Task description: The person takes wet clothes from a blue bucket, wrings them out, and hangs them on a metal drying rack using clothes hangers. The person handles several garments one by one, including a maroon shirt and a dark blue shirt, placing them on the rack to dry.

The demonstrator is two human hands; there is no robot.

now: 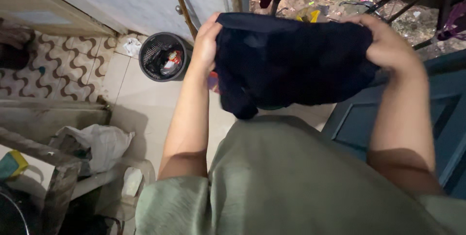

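Note:
I hold a dark navy garment [286, 65] stretched out in front of my chest. My left hand [206, 43] grips its left edge, fingers curled over the top hem. My right hand [386, 43] grips the right edge the same way. The cloth hangs loosely between both hands, with a fold drooping toward the lower left. My green shirt [291, 181] fills the bottom of the view.
A black mesh waste bin [162, 58] with rubbish stands on the tiled floor to the left. A wooden stick [183, 7] leans against the pale wall. White bags [99, 143] lie on a plastic chair at lower left. A dark teal door [437, 113] is on the right.

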